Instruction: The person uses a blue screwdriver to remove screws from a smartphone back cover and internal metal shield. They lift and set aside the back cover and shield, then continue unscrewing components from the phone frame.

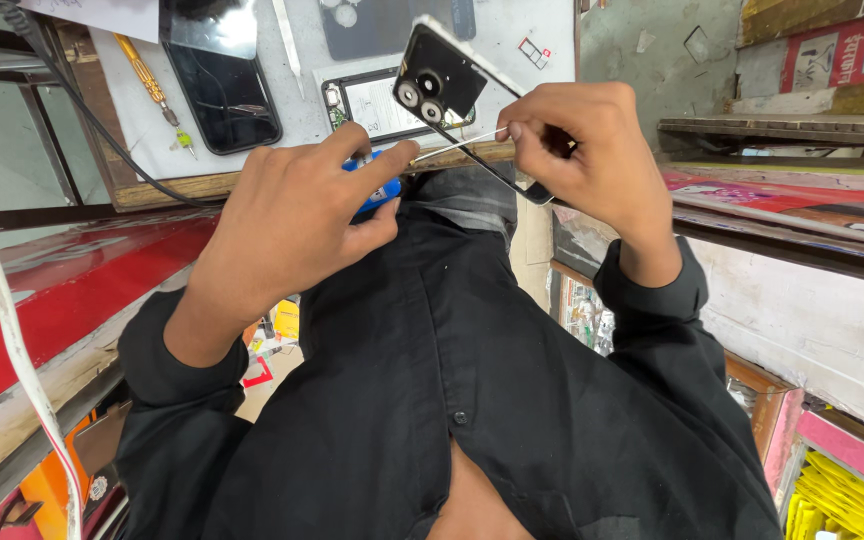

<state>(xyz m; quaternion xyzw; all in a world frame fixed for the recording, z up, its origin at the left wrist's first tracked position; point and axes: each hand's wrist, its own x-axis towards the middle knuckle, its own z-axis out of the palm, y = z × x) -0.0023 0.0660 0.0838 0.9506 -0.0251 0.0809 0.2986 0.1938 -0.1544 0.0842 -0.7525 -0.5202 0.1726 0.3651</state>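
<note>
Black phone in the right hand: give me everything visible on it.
The black phone is a slim slab with a glossy dark back and a pale edge, seen back-side on. A camera block with three round lenses sits at its upper end. It is tilted, raised above the grey mat, its lower end gripped by the right hand. A thin metal tool meets its edge; the left hand pinches that tool's blue handle. Its screen side is hidden.

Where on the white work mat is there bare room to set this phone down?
Little room. A bare strip of white mat lies between the dark phone and the opened phone. Another patch sits at the mat's right edge, above the right hand. The middle is crowded.
</note>
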